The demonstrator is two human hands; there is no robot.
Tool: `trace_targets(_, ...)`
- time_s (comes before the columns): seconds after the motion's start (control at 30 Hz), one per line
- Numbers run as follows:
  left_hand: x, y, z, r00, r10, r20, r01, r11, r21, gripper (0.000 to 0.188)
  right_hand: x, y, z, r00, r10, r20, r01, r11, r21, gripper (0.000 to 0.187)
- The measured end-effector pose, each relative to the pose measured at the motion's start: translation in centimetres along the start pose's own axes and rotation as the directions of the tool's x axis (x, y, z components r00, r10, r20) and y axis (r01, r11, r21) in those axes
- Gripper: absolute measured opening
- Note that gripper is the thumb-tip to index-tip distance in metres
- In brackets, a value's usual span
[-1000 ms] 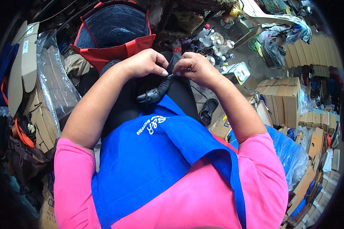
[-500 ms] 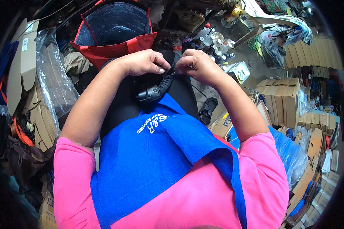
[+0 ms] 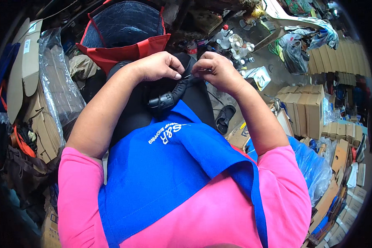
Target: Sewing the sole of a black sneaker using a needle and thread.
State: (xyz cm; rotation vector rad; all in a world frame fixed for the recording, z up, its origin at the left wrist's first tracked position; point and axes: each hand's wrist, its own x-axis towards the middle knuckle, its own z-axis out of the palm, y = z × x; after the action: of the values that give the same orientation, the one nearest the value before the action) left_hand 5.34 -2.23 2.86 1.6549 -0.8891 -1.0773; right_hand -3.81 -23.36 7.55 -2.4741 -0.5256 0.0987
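A black shoe (image 3: 166, 100) with a gathered, stitched-looking edge lies across my lap, over dark trousers and the top of a blue apron (image 3: 153, 165). My left hand (image 3: 161, 67) is closed, thumb and fingers pinching the shoe's dark edge. Just to its right, my right hand (image 3: 215, 71) is closed in a pinch too. A thin, shiny needle (image 3: 187, 76) shows between the two hands, at the right fingertips. The fingers hide part of the shoe's far end.
A red bag (image 3: 124, 48) with a dark lining stands open beyond my left hand. Small bottles (image 3: 237, 45) crowd the floor at far right. A black sandal (image 3: 225, 119) lies right of my lap. Stacked cardboard (image 3: 304, 109) is at right; plastic-wrapped cardboard (image 3: 60, 78) stands at left.
My right hand has shifted slightly, and the thin needle now shows between the hands. My left hand stays at the shoe's edge, almost unmoved.
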Motion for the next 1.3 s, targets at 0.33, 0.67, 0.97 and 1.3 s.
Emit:
trace_targets(0.33,-0.3,0.3,0.2,0.999,-0.009,-0.031,0.009,1.000,-0.021,0.015,-0.5,0.4,1.4,0.998,0.049,0.030,-0.052,0.991,0.127,0.011)
trace_targets(0.67,-0.4,0.1,0.0,1.000,-0.006,-0.007,0.005,0.995,-0.099,0.014,-0.7,0.4,1.2,0.998,0.056,0.043,-0.060,0.991,0.119,0.009)
trace_targets(0.97,-0.4,0.1,0.1,1.000,-0.005,-0.020,0.004,0.998,-0.068,0.016,-0.7,0.2,1.7,0.995,0.092,0.042,-0.097,0.987,0.125,0.010)
trace_targets(1.3,-0.4,-0.3,-0.1,0.999,0.039,0.029,-0.039,0.999,0.008,0.025,-1.9,-0.3,3.8,0.985,0.171,-0.034,-0.159,0.961,0.228,0.015)
